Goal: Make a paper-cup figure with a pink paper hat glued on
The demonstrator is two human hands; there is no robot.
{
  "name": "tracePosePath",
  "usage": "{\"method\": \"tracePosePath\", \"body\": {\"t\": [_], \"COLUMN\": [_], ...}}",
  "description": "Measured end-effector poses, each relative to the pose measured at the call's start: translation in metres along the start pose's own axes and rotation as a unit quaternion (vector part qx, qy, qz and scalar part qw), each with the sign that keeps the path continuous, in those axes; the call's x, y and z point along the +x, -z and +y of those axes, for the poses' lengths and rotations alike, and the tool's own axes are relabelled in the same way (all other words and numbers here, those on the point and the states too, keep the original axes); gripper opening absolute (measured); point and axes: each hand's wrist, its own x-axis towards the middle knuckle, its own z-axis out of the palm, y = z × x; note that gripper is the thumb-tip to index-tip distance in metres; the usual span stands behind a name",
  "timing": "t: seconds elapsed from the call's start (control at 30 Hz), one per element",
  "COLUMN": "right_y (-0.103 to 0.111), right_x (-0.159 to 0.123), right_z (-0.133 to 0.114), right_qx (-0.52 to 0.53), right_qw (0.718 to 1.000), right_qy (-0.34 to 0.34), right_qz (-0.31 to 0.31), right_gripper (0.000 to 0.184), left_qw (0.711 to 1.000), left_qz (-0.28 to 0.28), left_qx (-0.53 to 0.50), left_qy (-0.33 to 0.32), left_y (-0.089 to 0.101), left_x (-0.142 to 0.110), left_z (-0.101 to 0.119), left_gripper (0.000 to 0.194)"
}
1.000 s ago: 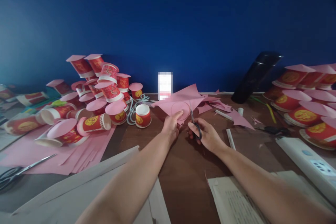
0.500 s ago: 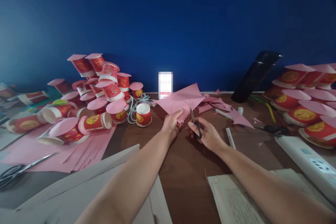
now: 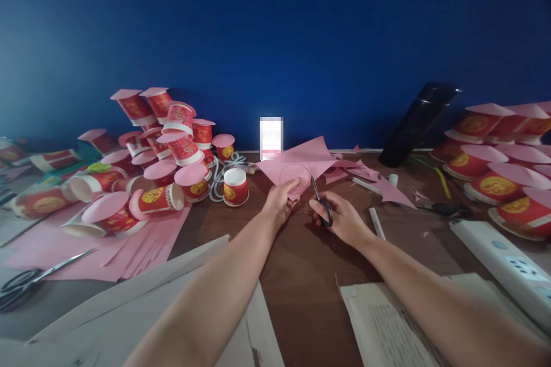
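Between the thumb and fingers of my left hand (image 3: pixel 282 200) is a sheet of pink paper (image 3: pixel 303 159), held above the brown table. A circle is drawn on it, and its lower edge looks partly cut along that line. My right hand (image 3: pixel 340 215) is closed around the handles of dark-handled scissors (image 3: pixel 321 200). Their blades point up and away, at the right side of the circle. Left of my left hand, a red paper cup (image 3: pixel 235 188) with a gold emblem stands upright on the table. Pink paper scraps (image 3: pixel 364 171) lie just beyond the scissors.
Red cups (image 3: pixel 183 149) with pink discs are piled at left, above stacked pink sheets (image 3: pixel 146 255) and a second pair of scissors (image 3: pixel 41 275). At right are a black bottle (image 3: pixel 415 126), more disc-topped cups (image 3: pixel 495 185), a marker (image 3: pixel 377 223) and a white power strip (image 3: pixel 503 261).
Almost nothing differs. My hands, the pink paper and the scissors stay in nearly the same place, with only a slight shift of the scissors and of the view.
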Motion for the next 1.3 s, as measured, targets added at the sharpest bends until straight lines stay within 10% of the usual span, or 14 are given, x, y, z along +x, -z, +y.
{"method": "tracePosePath", "body": {"t": [1.3], "right_y": [0.01], "right_x": [-0.001], "right_z": [-0.008], "right_qx": [-0.013], "right_qw": [1.0], "right_qy": [-0.014], "right_qz": [-0.02], "right_gripper": [0.039], "left_qw": [1.0], "left_qz": [-0.025], "left_qx": [0.011], "left_qy": [0.01], "left_y": [0.007], "left_x": [0.003], "left_z": [0.003], "left_gripper": [0.02]}}
